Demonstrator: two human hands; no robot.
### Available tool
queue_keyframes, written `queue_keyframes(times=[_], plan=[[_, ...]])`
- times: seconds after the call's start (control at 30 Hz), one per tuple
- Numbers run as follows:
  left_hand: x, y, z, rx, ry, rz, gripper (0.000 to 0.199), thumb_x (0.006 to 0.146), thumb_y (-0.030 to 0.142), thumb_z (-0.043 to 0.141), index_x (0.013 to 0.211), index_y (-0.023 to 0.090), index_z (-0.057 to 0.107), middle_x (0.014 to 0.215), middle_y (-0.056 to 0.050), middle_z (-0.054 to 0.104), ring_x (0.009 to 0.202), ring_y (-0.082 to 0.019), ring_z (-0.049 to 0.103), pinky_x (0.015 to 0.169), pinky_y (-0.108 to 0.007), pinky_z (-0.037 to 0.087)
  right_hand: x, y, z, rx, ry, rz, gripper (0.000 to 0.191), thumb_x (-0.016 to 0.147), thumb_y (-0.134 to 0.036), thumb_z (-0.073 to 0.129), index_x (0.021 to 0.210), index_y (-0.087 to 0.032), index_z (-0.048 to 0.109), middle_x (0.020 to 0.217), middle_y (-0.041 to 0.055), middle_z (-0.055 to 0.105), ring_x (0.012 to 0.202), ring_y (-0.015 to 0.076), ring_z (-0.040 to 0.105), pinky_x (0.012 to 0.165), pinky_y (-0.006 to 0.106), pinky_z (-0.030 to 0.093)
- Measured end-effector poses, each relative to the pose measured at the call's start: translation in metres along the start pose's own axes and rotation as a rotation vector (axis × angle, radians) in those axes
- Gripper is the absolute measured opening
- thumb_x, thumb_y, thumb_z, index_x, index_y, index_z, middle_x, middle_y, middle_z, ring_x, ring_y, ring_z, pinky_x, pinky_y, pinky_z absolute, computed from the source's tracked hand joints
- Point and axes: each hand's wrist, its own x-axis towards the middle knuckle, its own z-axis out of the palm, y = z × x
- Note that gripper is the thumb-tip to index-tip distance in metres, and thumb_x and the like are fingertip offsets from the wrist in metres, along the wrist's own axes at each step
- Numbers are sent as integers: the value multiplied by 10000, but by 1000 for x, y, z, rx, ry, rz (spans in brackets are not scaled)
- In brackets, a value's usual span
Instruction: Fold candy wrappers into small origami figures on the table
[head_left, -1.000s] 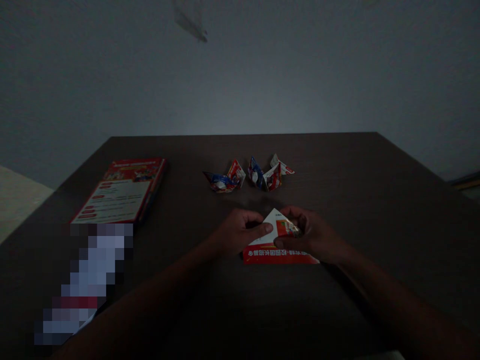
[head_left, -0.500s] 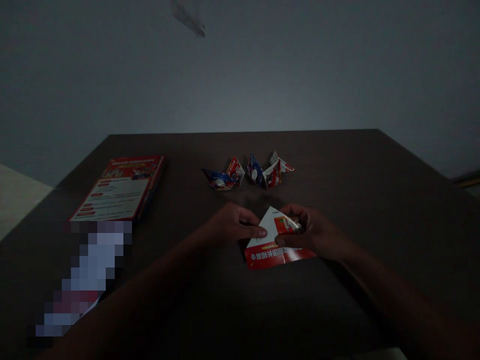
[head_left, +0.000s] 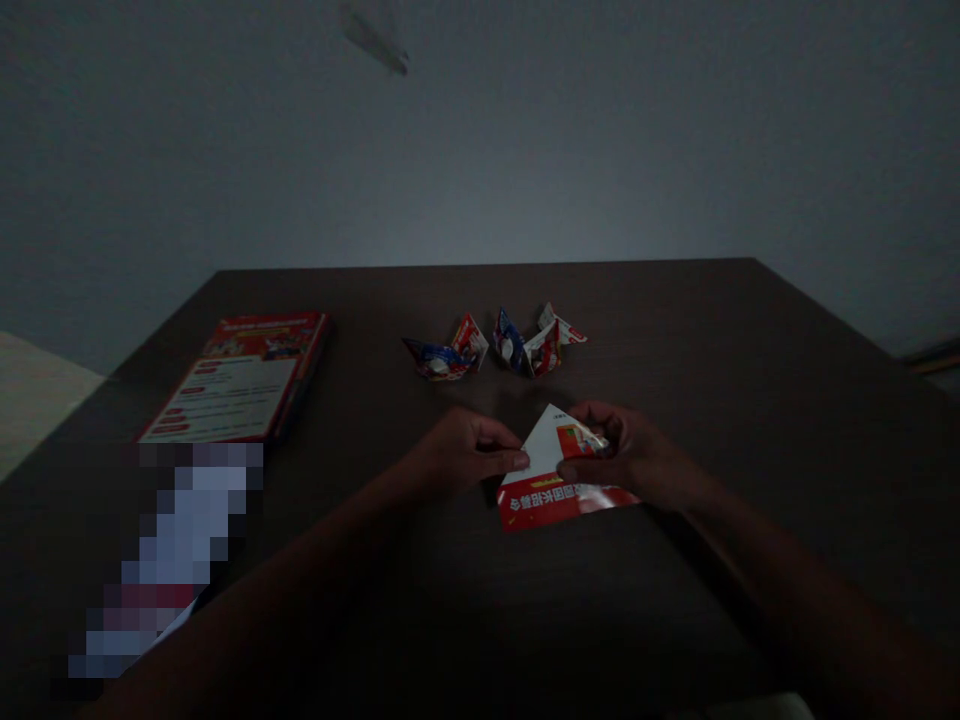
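Note:
A folded sheet of glossy paper (head_left: 544, 505), white with a pointed top and a red printed strip along its lower edge, is held above the dark table. My left hand (head_left: 484, 450) pinches its left slanted edge, thumb on top. On the right side, my right hand (head_left: 619, 460) grips it with the thumb across the front and the fingers behind. Past my hands stand two folded paper shapes, a blue and red one (head_left: 448, 360) on the left and a blue, white and red one (head_left: 536, 345) on the right.
A stack of red and white printed leaflets (head_left: 240, 375) lies on the left of the table (head_left: 675, 320). Nearer, a pixelated pale object (head_left: 180, 530) lies beside my left forearm. A pale wall (head_left: 600, 130) rises behind the table.
The folded paper has shifted slightly to the right and away from me, its point now a little higher. My right hand has moved slightly right with it.

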Motion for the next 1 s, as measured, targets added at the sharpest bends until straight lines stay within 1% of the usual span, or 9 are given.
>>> queue_keyframes(times=[0.13,0.2,0.3,0.43,0.6,0.7,0.8,0.93,1.0], plan=[[0,1,2,80,64,54,188,741,283,644,828,116,651,775,-57,705,643,-129,627,571,-230,468,0,-3,1,29,40,16,447,526,-206,842,867,-180,555,776,2,688,631,136,648,597,273,540],[1,1,2,105,67,79,192,768,297,616,846,123,644,786,-53,701,655,-126,622,566,-219,456,1,-4,2,35,58,22,460,518,-205,846,869,-180,548,770,-2,689,619,131,649,583,261,541],[1,-2,1,118,38,104,215,802,318,577,898,136,641,849,-53,699,715,-135,628,596,-223,462,1,-2,0,31,65,13,469,514,-200,846,871,-181,542,773,-8,688,622,124,648,575,247,539],[0,-3,1,164,24,115,210,811,285,557,943,142,635,906,-58,692,768,-148,628,639,-241,472,2,0,-2,22,67,-1,453,516,-207,843,857,-188,545,769,-16,680,616,128,645,584,267,542],[-4,1,5,263,114,189,193,845,281,504,936,153,616,922,-52,682,819,-157,624,687,-257,475,2,-2,-1,15,86,-23,477,487,-199,852,866,-188,562,797,-6,682,667,145,648,623,280,542],[-6,4,8,330,134,228,203,870,284,467,976,168,596,958,-51,678,857,-165,624,722,-268,473,1,-3,0,39,77,-32,478,486,-205,854,870,-183,570,788,-12,679,670,138,646,627,266,542],[-7,5,10,319,121,238,207,882,275,454,1024,177,569,1004,-62,674,902,-173,624,741,-277,477,1,-3,1,52,85,-10,492,483,-209,857,882,-190,570,774,-16,679,655,138,650,611,263,547],[-7,5,11,233,106,271,214,875,231,465,1067,169,536,1030,-80,670,924,-179,626,757,-292,485,1,-3,1,66,84,4,493,483,-216,858,881,-192,567,771,-12,682,647,142,657,604,267,553],[-7,4,10,191,96,267,244,873,237,475,1103,171,523,1027,-85,670,921,-184,630,753,-300,489,1,-4,1,69,80,6,475,499,-224,853,875,-191,565,766,-12,682,646,142,658,605,270,556]])
